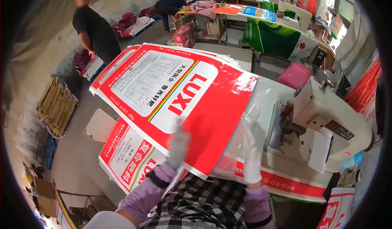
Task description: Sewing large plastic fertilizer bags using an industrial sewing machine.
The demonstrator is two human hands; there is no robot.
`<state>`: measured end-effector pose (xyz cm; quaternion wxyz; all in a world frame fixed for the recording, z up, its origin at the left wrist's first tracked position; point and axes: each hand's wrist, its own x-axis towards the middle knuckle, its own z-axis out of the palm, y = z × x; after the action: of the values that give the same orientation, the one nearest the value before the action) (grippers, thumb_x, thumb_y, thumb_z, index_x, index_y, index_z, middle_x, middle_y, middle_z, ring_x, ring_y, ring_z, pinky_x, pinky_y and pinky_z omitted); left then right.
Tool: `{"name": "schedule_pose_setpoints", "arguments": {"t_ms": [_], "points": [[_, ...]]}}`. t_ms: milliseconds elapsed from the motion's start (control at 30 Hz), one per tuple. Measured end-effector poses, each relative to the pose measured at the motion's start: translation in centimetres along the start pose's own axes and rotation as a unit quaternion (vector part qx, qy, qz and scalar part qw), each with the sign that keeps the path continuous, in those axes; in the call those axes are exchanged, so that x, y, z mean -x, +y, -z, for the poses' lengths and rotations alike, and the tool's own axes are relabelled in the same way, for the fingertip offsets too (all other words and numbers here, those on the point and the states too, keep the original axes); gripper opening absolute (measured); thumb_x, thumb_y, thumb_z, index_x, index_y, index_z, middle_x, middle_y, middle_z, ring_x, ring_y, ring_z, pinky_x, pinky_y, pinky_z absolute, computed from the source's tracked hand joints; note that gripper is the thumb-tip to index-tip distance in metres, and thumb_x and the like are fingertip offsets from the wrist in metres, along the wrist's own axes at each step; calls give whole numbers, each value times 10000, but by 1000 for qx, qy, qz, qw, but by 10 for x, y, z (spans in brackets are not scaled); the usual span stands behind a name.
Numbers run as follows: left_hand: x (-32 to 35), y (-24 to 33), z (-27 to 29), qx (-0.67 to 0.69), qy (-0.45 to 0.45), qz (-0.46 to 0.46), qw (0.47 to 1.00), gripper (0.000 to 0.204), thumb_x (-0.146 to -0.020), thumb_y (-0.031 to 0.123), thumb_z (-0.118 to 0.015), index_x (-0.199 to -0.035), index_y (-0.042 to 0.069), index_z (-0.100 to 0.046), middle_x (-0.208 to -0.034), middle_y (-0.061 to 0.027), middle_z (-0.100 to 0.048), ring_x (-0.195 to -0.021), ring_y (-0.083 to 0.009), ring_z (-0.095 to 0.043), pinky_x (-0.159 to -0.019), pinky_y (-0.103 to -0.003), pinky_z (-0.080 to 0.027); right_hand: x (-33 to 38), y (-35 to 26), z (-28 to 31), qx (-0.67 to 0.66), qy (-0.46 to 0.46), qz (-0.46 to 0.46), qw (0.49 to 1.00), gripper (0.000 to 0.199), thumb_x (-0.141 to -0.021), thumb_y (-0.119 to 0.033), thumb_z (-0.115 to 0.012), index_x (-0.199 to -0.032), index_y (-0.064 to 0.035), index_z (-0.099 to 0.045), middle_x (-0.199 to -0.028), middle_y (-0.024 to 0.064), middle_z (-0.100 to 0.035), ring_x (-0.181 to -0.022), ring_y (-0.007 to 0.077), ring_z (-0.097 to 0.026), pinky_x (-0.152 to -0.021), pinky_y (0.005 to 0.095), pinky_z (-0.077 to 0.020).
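A large red and white woven sack [228, 102] lies flat across the near end of the table, printed with a chart and a coloured stripe. My left hand [178, 147], in a pale glove, is over its near left part; motion smears the fingers. Along the sack's right edge is my right hand [251, 159], white-gloved, its fingers stretched out beside clear plastic film [256, 106]. The fingertips blend into the film. A second similar sack [132, 157] hangs lower left, partly under the first. On the right stands a white sewing machine [326, 114].
A pink thread cone [294, 74] sits behind the machine. Another sewing machine [297, 14] stands on the far table with a green sack [269, 39]. A person in black [96, 31] stands far left; another bends over behind. Brown bundled material [56, 105] leans by the left wall.
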<state>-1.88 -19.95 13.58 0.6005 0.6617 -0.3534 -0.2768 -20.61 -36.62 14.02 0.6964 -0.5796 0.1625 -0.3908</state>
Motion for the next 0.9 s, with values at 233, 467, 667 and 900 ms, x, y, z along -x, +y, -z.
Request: {"name": "schedule_pose_setpoints", "arguments": {"t_ms": [233,467,667,900], "points": [[17,-35,55,183,438,-158,866,537,-1022,265,-281,-1499,34,-190,-1570,-106,-192,-1465,-226,-135,-1180,-385,-120,-238,9,34,18,-156,-53,986,865,-981,-615,-134,-1375,114,-383,-1448,211,-409,-1387,272,-338,-1168,394,-192],[6,-44,3,95,475,-56,873,533,-1030,225,-277,-1499,0,-158,-1572,-141,-172,-1469,-247,-119,-1196,-390,-80,-310,83,-25,-22,-359,-244,901,889,-953,-669,-120,-1372,46,-441,-1432,181,-444,-1382,272,-343,-1167,402,-181],[-4,-59,-1,6,435,-114,893,500,-1029,128,-275,-1505,28,-160,-1571,-134,-180,-1460,-298,-137,-1197,-403,-94,-310,112,-30,38,-360,-221,906,813,-991,-592,-101,-1361,38,-458,-1449,170,-421,-1410,265,-284,-1181,411,-144],[-2,-34,19,63,411,-98,904,513,-1021,206,-283,-1495,27,-206,-1568,-131,-192,-1459,-272,-153,-1197,-406,-101,-312,111,-32,32,-348,-224,910,740,-1017,-529,-144,-1320,45,-500,-1412,177,-460,-1396,264,-309,-1185,405,-156]]}}
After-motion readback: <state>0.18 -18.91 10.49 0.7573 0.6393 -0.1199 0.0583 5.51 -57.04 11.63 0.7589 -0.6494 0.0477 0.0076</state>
